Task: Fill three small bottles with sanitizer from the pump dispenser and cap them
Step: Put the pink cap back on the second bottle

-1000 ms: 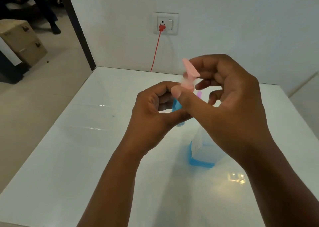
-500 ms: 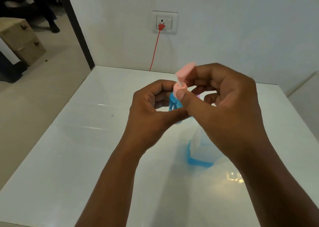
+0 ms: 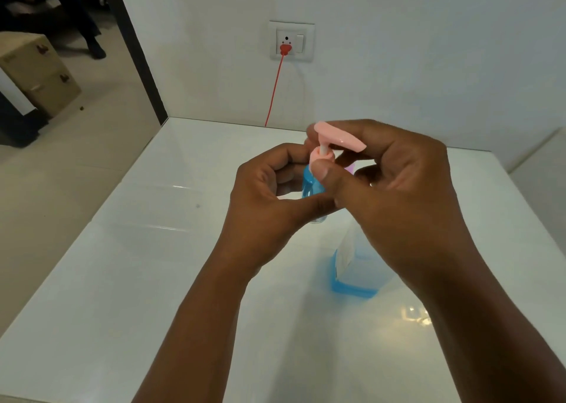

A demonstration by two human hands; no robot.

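Okay: left hand curls round small blue bottle, held above white table. Right hand pinches pink pump cap sitting on the bottle neck. Big sanitizer dispenser stands near-right, mostly hidden under the right wrist.

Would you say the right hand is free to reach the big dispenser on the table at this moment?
Probably not: the right hand is pinching the pink cap, though the dispenser sits just beneath it.

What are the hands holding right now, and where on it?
Left hand grips the small blue bottle round its body; right hand pinches the pink pump cap at its collar.
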